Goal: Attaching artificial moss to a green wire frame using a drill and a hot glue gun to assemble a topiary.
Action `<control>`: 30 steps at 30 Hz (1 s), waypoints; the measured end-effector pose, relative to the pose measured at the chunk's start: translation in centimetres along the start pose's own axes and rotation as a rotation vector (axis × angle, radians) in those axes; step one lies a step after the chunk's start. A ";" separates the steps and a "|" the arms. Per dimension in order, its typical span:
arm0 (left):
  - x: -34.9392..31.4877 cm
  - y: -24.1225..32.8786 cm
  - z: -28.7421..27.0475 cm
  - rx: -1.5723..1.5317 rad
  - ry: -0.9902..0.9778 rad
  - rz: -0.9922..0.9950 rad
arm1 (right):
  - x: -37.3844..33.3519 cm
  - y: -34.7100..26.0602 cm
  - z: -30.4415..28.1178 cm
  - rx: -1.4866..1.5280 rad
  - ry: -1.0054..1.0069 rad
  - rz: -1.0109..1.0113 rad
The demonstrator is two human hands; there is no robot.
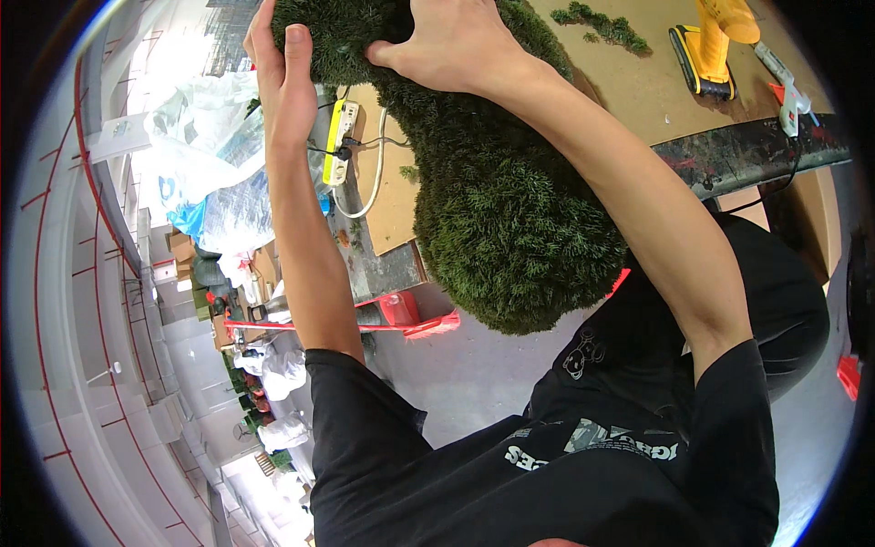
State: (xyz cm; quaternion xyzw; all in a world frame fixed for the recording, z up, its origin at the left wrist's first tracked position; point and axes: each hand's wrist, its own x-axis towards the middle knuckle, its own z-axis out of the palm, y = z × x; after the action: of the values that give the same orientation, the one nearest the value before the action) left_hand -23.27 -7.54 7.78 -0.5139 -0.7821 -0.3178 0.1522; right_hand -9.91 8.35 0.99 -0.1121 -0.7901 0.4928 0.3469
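Note:
A large, rounded shape covered in dark green artificial foliage (pixel 519 228) lies across the table edge, its bulging lower end hanging over toward my lap. It narrows in the middle and widens again at the top of the view. My left hand (pixel 288 87) grips its upper left side, thumb against the leaves and fingers along the edge. From the right, my right hand (pixel 451 46) reaches over the upper part, with the thumb pressed into a dark gap in the foliage. The fingertips of my right hand are cut off by the top of the picture.
On the table (pixel 629 100) are a yellow cordless tool (pixel 706 55), a glue gun (pixel 791 105), loose green sprigs (pixel 606 29) and a power strip (pixel 342 141) with a white cable. Clear plastic bags (pixel 205 137) pile up at left. A red broom (pixel 428 325) is below the table edge.

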 end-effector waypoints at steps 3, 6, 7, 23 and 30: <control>0.0 -0.2 -0.1 0.037 0.012 -0.001 | 0.7 0.4 0.0 -0.004 -0.055 -0.003; -0.1 -0.4 -0.2 -0.044 0.009 0.024 | -0.1 -0.2 -0.5 -0.013 -0.037 -0.035; -0.2 -0.5 -0.4 -0.045 0.012 0.025 | 0.2 0.0 -0.4 -0.015 -0.037 -0.037; -0.5 0.2 0.0 -0.186 -0.017 -0.072 | 2.3 1.6 -1.2 0.104 -0.107 -0.027; -0.4 0.3 -0.4 -0.180 0.027 -0.073 | 2.0 0.6 -1.9 0.106 -0.148 0.004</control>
State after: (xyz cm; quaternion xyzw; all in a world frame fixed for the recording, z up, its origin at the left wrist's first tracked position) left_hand -22.87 -8.03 7.93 -0.4922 -0.7665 -0.3992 0.1044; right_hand -10.24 10.98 1.89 -0.0584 -0.7862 0.5414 0.2921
